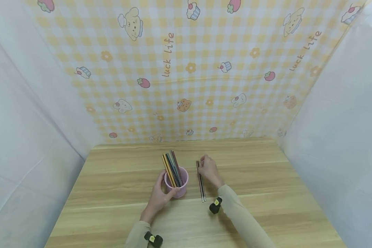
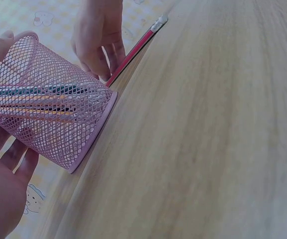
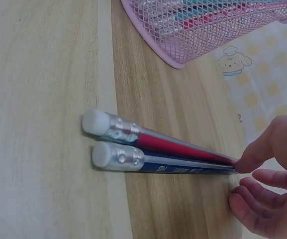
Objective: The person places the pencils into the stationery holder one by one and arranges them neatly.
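My left hand (image 1: 158,197) grips a pink mesh pencil cup (image 1: 182,191), with the thumb at the near side and fingers around the left. Several pencils (image 1: 171,168) lean left inside it, in yellow, dark blue, grey-green and dark red. Right of the cup, two pencils lie side by side on the table: a red one (image 3: 168,143) and a dark blue one (image 3: 183,167), white eraser ends toward me. My right hand (image 1: 209,171) is at their far end, thumb and forefinger pinching there. Its other fingers curl beside them; the pencils' tips are hidden by the hand.
The wooden table (image 1: 111,189) carries the cup and pencils. A yellow checked cloth (image 1: 204,82) with cartoon prints hangs behind its back edge. White sheets stand at the left (image 1: 24,137) and right (image 1: 334,137). Black wrist cameras (image 1: 215,206) are strapped over both sleeves.
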Available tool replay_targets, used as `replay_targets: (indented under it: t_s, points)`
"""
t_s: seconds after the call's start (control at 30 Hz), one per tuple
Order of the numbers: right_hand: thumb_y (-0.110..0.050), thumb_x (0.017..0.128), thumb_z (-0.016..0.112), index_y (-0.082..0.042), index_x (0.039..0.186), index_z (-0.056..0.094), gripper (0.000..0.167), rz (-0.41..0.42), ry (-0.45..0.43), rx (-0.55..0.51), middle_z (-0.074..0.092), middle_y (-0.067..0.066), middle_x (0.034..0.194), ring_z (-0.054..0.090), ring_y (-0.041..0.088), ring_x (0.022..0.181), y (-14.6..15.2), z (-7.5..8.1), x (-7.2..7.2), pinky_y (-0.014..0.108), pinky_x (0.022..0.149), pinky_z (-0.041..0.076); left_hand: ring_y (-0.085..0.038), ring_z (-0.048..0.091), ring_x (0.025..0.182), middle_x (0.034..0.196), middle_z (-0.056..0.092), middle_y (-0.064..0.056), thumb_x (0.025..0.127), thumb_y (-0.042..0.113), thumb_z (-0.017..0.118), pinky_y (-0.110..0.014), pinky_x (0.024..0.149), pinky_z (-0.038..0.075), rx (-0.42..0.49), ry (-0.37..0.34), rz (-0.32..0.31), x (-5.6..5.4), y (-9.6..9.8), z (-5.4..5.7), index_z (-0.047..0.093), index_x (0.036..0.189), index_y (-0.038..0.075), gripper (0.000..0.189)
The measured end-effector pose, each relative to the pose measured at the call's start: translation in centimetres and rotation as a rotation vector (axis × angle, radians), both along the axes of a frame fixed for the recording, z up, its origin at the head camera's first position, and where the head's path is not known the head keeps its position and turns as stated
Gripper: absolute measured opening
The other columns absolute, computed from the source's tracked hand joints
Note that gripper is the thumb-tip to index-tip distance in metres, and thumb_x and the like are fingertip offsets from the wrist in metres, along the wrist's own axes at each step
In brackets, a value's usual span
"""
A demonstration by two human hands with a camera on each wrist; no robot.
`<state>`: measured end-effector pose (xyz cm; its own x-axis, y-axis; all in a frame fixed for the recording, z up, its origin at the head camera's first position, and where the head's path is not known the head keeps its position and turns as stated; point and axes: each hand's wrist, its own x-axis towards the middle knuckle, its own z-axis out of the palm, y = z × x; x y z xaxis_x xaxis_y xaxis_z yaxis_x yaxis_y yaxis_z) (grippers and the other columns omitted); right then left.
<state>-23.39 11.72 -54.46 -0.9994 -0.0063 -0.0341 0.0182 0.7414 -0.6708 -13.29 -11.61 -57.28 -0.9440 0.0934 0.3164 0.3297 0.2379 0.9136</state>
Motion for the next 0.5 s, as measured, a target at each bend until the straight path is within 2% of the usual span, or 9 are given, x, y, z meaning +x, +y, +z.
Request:
replay_targets:
  t_s: [0.17, 0.3, 0.5]
  points:
    - [0.003, 0.071, 0.072, 0.002, 0.116, 0.058, 0.047, 0.027, -0.018, 0.041, 0.063, 0.014, 0.097, 0.060, 0.025, 0.082, -0.13, 0.28, 0.24, 0.035, 0.071, 0.057, -0.032, 0.053, 0.134, 0.145, 0.056, -0.014, 0.079, 0.014, 0.086, -0.058, 0.117, 0.037, 0.029, -0.015, -0.005, 0.08, 0.02, 0.24, 0.042, 0.149, 0.012, 0.083]
    - [0.002, 0.071, 0.071, 0.003, 0.116, 0.059, 0.046, 0.032, -0.016, 0.085, 0.063, 0.017, 0.101, 0.059, 0.027, 0.085, -0.22, 0.35, 0.46, 0.039, 0.076, 0.057, -0.033, 0.053, 0.134, 0.145, 0.057, -0.015, 0.078, 0.013, 0.087, -0.059, 0.117, 0.035, 0.044, -0.022, -0.006, 0.10, 0.02, 0.28, 0.043, 0.149, 0.010, 0.083]
    - [0.001, 0.073, 0.069, 0.004, 0.107, 0.061, 0.035, 0.018, 0.034, 0.136, 0.065, 0.019, 0.099, 0.061, 0.031, 0.086, -0.09, 0.08, 0.58, 0.045, 0.079, 0.056, -0.031, 0.051, 0.136, 0.147, 0.055, -0.013, 0.079, 0.016, 0.087, -0.056, 0.119, 0.033, 0.037, -0.041, -0.006, 0.18, -0.05, 0.43, 0.042, 0.150, 0.011, 0.084]
